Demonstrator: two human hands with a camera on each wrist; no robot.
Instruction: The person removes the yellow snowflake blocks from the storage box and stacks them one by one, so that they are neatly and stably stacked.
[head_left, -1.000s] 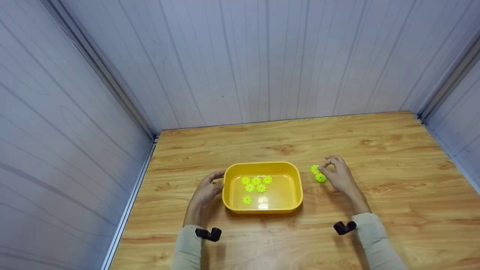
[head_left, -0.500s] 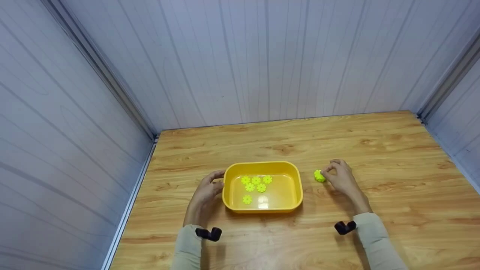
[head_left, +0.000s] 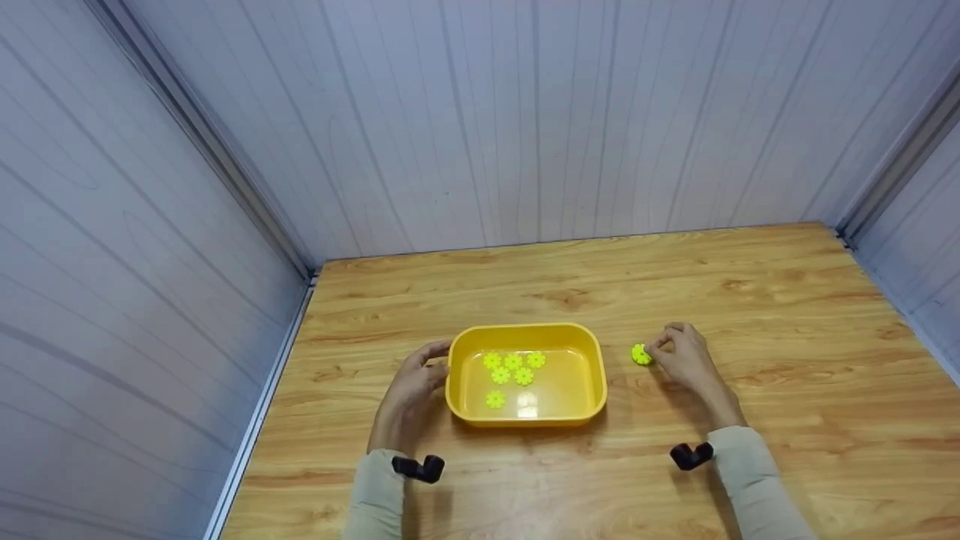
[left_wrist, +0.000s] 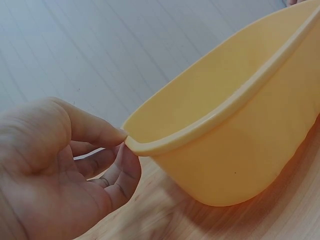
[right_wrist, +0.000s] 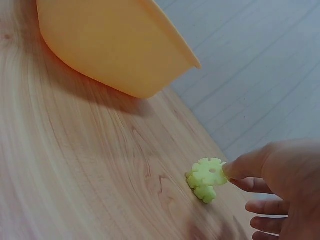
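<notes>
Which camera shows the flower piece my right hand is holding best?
The right wrist view: the flower piece looks biggest there, with its notches and middle hole showing, pinched by your right hand. The head view shows it tiny; the left wrist view doesn't show it.

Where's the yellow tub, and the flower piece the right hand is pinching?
Yellow tub (head_left: 564,384): head view, bare part of its floor.
Flower piece (right_wrist: 202,173): right wrist view, face beside its hole.

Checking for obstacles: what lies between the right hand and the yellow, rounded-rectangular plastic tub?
Lime flower-shaped plastic pieces, one pinched by the right hand, then bare wood-grain tabletop up to the tub; the right wrist view shows this.
</notes>
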